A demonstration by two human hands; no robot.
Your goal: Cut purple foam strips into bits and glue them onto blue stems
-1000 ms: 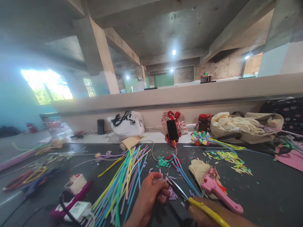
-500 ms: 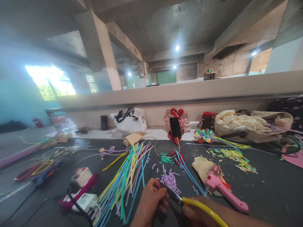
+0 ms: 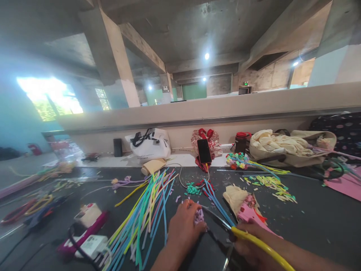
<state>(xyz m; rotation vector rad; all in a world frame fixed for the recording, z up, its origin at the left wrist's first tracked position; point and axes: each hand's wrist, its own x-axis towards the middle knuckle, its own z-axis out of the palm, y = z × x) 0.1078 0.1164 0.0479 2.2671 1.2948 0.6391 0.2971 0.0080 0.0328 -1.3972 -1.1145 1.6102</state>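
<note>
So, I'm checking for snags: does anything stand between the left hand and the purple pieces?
Nothing visible: the left hand is right at the purple pieces, partly covering them. The yellow-handled scissors, in the right hand, are to the right.

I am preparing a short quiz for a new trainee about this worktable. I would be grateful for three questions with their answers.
1. Which hand holds the yellow-handled scissors?
2. True or false: the red-lidded bottle stands to the right of the smartphone.
3. Choose one: the small pieces seen between the thumb and fingers of the left hand are A) red, B) purple, C) black.

Key: 1. The right hand. 2. True. 3. B.
</note>
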